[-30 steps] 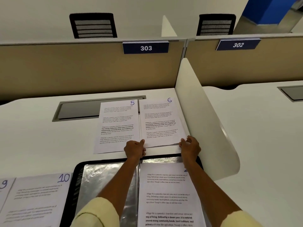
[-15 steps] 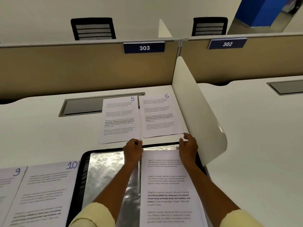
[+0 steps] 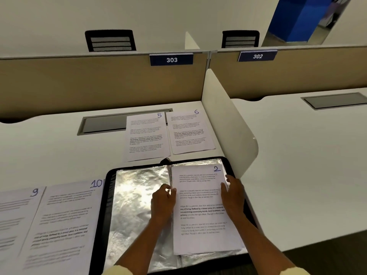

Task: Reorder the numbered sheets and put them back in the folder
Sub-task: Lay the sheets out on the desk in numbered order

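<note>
Both hands are on sheet 2 [image 3: 200, 207] atop the loose pile on the right half of the open black folder [image 3: 103, 215], the left hand [image 3: 163, 201] pinching its left edge by the spine, the right hand [image 3: 232, 193] gripping its right edge. Up the desk [image 3: 49, 147], sheet 5 [image 3: 147, 135] and sheet 6 [image 3: 189, 132] lie side by side beyond the folder. Sheet 9 [image 3: 15, 219] and sheet 10 [image 3: 65, 221] lie left of it, 10 touching its edge
</note>
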A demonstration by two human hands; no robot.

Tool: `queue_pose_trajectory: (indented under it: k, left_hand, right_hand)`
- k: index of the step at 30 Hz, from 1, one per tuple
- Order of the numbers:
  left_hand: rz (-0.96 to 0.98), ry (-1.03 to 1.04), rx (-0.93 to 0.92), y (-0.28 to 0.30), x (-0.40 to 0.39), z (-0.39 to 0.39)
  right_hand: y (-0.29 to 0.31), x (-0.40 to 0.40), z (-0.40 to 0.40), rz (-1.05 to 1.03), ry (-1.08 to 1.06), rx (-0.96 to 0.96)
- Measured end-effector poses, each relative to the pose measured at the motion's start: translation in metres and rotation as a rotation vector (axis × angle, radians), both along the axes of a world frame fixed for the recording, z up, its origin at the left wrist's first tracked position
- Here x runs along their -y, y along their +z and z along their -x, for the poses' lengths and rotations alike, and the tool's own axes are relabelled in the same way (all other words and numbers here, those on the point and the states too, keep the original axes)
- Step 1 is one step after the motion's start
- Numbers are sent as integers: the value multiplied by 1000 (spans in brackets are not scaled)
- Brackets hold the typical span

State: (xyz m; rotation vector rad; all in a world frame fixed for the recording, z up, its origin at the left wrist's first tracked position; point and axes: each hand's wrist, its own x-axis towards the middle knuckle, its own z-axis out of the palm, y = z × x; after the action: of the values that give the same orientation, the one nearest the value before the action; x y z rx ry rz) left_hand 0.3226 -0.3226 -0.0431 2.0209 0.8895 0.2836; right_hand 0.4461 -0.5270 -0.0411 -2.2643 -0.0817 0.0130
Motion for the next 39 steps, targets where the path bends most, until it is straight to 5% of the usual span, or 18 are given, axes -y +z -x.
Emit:
queue_pose_trajectory:
  k: [17,26,39]
  left_hand:
    - [1,-52,-214,1,42,75]
    - [111,-43,-192,7,45,82]
    - [224,-60,-124,4,26,84]
  right_hand:
    - [-9,37,76,268,-1,-162]
    - [9,37,83,-35,-140,-185]
    - [30,40,91,-137,-215,-75]
